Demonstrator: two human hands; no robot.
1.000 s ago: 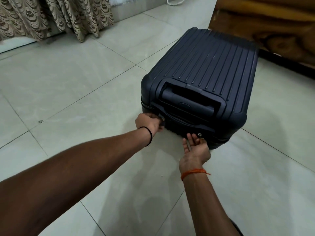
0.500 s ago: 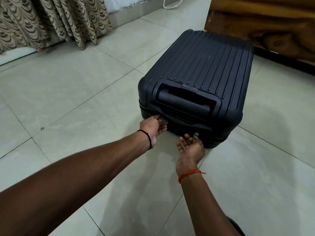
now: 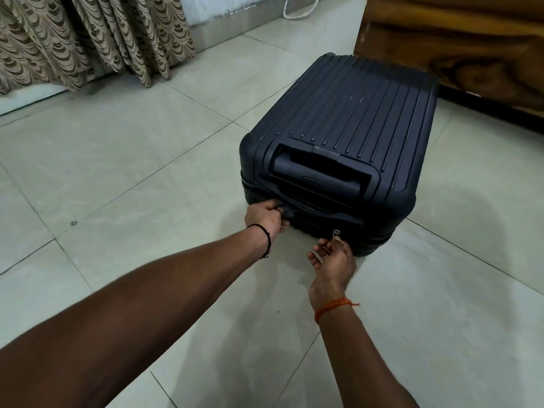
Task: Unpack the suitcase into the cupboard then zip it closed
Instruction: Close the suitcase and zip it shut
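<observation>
Floor (image 3: 123, 160): pale tiles w/ dark grout lines, takes up most of the view. Patterned beige curtain (image 3: 88, 36) hangs top left, hem reaching the floor. Wooden furniture panel (image 3: 459, 51) top right, dark strip along its base; can't tell what piece it is. White cord loop (image 3: 297, 11) on the floor at top centre, by the wall.

Suitcase (image 3: 350, 125): dark navy hard shell, ribbed, lying flat on the floor right of centre, far end just beside the wooden panel. Shell halves look together. Near end faces the camera, w/ retracted trolley handle (image 3: 315, 179) seated in its recess. Zip seam runs round the near end below the handle.

Left hand (image 3: 266, 219): black thread band on wrist, at the near-left corner of the case. Fingers curled, pinching a small dark tab (image 3: 287, 213) at the seam; prob a zip pull, too small to confirm.

Right hand (image 3: 332, 254): orange thread band on wrist, at the near end further right, low by the floor. Thumb + forefinger pinch a small metal zip pull (image 3: 336, 233) on the seam; other fingers loosely curled below.

Both forearms stretched out from bottom of frame.
</observation>
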